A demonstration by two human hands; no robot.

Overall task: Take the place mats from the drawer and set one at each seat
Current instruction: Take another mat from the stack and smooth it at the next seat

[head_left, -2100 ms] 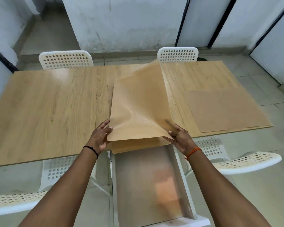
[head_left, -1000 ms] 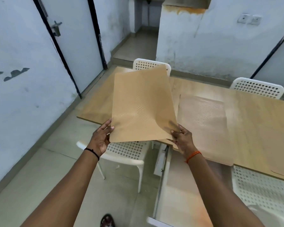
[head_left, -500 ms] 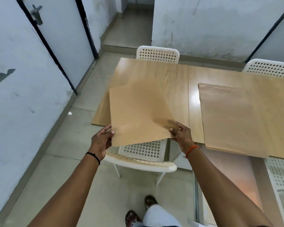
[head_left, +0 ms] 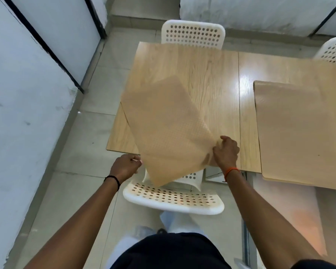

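Half a second ago both hands pinched the near corners of the thin tan rectangular place mat and held it fairly square over the near-left corner of the pale wooden desk. Now the right hand alone grips it, fingers curled round its near right corner, while the left hand sits just beside the mat's near edge with fingers loosely curled; whether it touches the mat I cannot tell. The mat has swung askew and its image is motion-blurred.

As I read it, the mat is being laid at the seat of the white perforated plastic chair tucked at the near edge.

The mat's long axis runs diagonally, from its lowest corner hanging past the near edge over the chair toward the far-left part of the desk, its far end tilted up. A second tan mat lies on the desk to the right, overhanging the near edge.
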